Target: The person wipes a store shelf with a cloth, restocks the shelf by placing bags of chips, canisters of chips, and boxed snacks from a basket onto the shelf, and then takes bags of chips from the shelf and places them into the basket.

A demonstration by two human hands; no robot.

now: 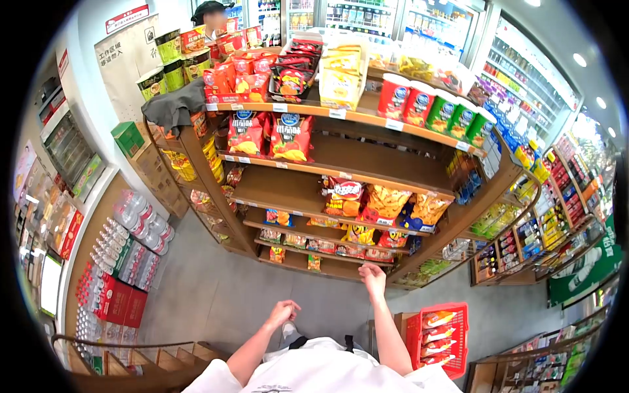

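My left hand (pixel 284 313) hangs over the grey floor in front of my body, its fingers loosely bent and apart, with nothing in it. Farther forward, my right hand (pixel 373 278) is held out near the lowest shelves of the brown snack rack (pixel 282 183). Its fingers are half bent and I see nothing between them. Beyond it on the rack are a chip bag with a red and white label (pixel 343 195), an orange chip bag (pixel 385 203) and a yellow snack bag (pixel 358 234). Two red chip bags (pixel 291 137) stand on the shelf above.
A red basket (pixel 466 340) holding several orange-red snack bags (pixel 438 333) is at my right. Red and green chip canisters (pixel 419 105) line the top shelf. Bottled water packs (pixel 141 223) stand at left. A person in a dark cap (pixel 211 8) is behind the rack.
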